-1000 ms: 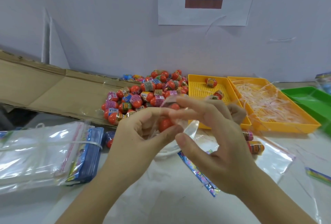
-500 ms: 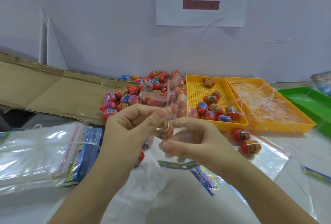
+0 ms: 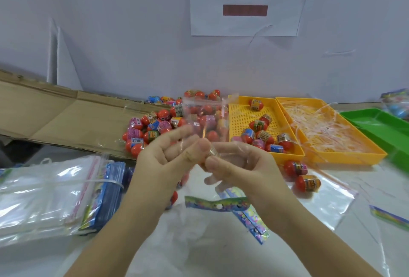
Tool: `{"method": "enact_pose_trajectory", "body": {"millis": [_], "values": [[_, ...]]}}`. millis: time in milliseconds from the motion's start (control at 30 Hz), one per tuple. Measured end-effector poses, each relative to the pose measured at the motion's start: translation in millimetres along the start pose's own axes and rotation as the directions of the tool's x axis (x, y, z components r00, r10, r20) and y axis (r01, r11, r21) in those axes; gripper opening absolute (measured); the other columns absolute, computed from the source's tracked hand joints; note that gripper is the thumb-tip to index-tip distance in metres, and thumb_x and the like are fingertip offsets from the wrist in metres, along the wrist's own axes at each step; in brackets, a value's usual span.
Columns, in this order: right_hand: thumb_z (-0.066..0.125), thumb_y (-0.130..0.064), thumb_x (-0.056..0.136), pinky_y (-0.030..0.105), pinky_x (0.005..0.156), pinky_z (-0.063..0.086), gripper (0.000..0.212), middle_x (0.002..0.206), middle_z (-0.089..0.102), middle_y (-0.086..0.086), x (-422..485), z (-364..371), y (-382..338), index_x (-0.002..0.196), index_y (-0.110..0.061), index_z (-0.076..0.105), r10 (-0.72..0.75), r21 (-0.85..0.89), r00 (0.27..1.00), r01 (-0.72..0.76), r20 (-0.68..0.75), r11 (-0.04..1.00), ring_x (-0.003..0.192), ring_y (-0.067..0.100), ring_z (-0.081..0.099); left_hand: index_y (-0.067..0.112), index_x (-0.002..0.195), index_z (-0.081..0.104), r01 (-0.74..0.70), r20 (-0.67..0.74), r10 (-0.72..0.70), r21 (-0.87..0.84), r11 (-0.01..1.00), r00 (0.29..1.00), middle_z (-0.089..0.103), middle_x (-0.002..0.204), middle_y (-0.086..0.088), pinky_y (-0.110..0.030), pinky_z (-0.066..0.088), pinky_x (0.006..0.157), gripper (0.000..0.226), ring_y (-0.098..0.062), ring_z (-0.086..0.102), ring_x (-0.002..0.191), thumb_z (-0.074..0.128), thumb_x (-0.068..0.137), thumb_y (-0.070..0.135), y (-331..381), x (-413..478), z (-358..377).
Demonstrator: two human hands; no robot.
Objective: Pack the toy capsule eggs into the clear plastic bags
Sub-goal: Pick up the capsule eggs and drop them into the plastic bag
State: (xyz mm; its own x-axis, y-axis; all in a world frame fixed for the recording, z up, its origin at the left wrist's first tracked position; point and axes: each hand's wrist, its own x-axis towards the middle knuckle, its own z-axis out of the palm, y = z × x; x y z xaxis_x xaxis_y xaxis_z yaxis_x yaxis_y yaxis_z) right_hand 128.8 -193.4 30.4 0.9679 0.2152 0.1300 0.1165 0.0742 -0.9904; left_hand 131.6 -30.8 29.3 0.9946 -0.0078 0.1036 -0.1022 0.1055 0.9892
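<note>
Your left hand (image 3: 168, 159) pinches the upright clear bag (image 3: 205, 119) between thumb and fingers; your right hand (image 3: 243, 166) curls its fingers round a capsule egg (image 3: 213, 154) in the bag's bottom

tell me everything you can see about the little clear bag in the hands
The clear bag is a small pouch of thin, glossy, see-through plastic, slightly creased, with a strip across its top edge that looks like a seal. It is held upright in the air, mouth up, and the egg pile behind shows through it. Its lower end is pinched between the left hand and the right hand. A capsule egg with a gold-toned label seems to sit inside there, mostly hidden by the thumbs.
</note>
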Motion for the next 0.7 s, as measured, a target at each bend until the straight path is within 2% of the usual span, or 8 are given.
{"method": "enact_pose_trajectory", "body": {"millis": [33, 100, 167, 233, 400, 533, 633, 700], "values": [[0.087, -0.042, 0.054, 0.031, 0.058, 0.056, 0.044, 0.087, 0.075, 0.006, 0.1, -1.0, -0.5, 0.092, -0.021, 0.076, -0.001, 0.025, 1.000, 0.001, -0.010, 1.000, 0.073, 0.023, 0.072, 0.028, 0.104, 0.073, 0.053, 0.063, -0.053, 0.006, 0.999, 0.997, 0.077, 0.098, 0.004, -0.034, 0.057, 0.078, 0.081, -0.016, 0.074, 0.090, 0.084, 0.037, 0.072, -1.9, 1.1, -0.4], [0.084, -0.042, 0.054, 0.029, 0.055, 0.055, 0.036, 0.088, 0.075, 0.004, 0.0, -1.2, -1.0, 0.085, -0.024, 0.078, 0.004, 0.072, 1.000, -0.002, -0.021, 0.997, 0.078, 0.020, 0.071, 0.030, 0.091, 0.079, 0.090, 0.170, -0.093, 0.023, 0.996, 0.981, 0.077, 0.094, 0.001, -0.024, 0.056, 0.075, 0.055, -0.012, 0.073, 0.089, 0.084, 0.048, 0.064, -4.3, 1.5, 0.9], [0.080, -0.040, 0.053, 0.028, 0.052, 0.053, 0.033, 0.086, 0.074, 0.005, 0.0, -0.7, 0.1, 0.083, -0.024, 0.078, 0.021, 0.104, 0.999, -0.017, -0.039, 0.994, 0.079, 0.019, 0.071, 0.026, 0.087, 0.080, 0.099, 0.192, -0.094, -0.019, 0.995, 0.977, 0.077, 0.093, -0.004, -0.021, 0.057, 0.073, 0.037, -0.015, 0.074, 0.087, 0.090, 0.058, 0.047, -5.6, 2.2, 2.7], [0.081, -0.037, 0.053, 0.028, 0.053, 0.054, 0.034, 0.087, 0.074, 0.008, 0.6, -1.3, 1.3, 0.084, -0.021, 0.078, 0.030, 0.091, 0.998, -0.024, -0.063, 0.996, 0.080, 0.023, 0.071, 0.019, 0.088, 0.081, 0.113, 0.180, -0.096, -0.089, 0.990, 0.979, 0.077, 0.093, -0.009, -0.023, 0.058, 0.073, 0.038, -0.020, 0.074, 0.088, 0.085, 0.056, 0.038, -9.2, 3.4, 2.1], [0.079, -0.025, 0.059, 0.028, 0.056, 0.057, 0.033, 0.080, 0.074, 0.003, 1.7, -3.2, -0.3, 0.091, -0.019, 0.075, -0.003, 0.075, 0.999, 0.007, -0.050, 0.997, 0.073, 0.018, 0.072, 0.018, 0.080, 0.081, 0.095, 0.117, -0.078, -0.149, 0.984, 0.990, 0.077, 0.084, -0.009, -0.023, 0.058, 0.066, 0.035, -0.017, 0.073, 0.075, 0.078, 0.052, 0.039, -8.5, 1.5, 5.1], [0.083, -0.021, 0.068, 0.025, 0.068, 0.056, 0.048, 0.095, 0.075, 0.002, 3.1, -3.5, -2.9, 0.113, -0.025, 0.064, -0.001, 0.042, 0.998, -0.002, 0.058, 0.999, 0.082, 0.019, 0.071, 0.017, 0.067, 0.078, 0.081, -0.030, -0.087, -0.177, 0.981, 0.996, 0.075, 0.075, -0.009, -0.030, 0.058, 0.054, 0.030, -0.015, 0.070, 0.059, 0.074, 0.051, 0.042, -2.9, 5.0, -2.0], [0.075, -0.021, 0.080, 0.027, 0.069, 0.057, 0.037, 0.099, 0.073, -0.002, 10.5, -7.3, -3.3, 0.113, -0.028, 0.061, -0.034, -0.011, 0.998, 0.034, -0.059, 0.999, 0.088, 0.014, 0.070, 0.015, 0.069, 0.077, 0.029, -0.133, -0.060, -0.227, 0.973, 0.989, 0.076, 0.077, -0.007, -0.027, 0.054, 0.047, 0.024, -0.014, 0.070, 0.060, 0.072, 0.063, 0.037, 4.0, 9.1, -11.5], [0.068, -0.015, 0.086, 0.029, 0.069, 0.059, 0.029, 0.095, 0.071, -0.006, 18.5, -10.9, -0.3, 0.110, -0.030, 0.062, -0.031, -0.157, 0.991, 0.011, -0.127, 0.988, 0.085, 0.011, 0.067, 0.017, 0.069, 0.075, 0.022, -0.194, -0.083, -0.298, 0.954, 0.978, 0.074, 0.074, -0.003, -0.026, 0.052, 0.046, 0.018, -0.015, 0.071, 0.062, 0.070, 0.073, 0.034, 7.8, 12.4, -18.6]]}}
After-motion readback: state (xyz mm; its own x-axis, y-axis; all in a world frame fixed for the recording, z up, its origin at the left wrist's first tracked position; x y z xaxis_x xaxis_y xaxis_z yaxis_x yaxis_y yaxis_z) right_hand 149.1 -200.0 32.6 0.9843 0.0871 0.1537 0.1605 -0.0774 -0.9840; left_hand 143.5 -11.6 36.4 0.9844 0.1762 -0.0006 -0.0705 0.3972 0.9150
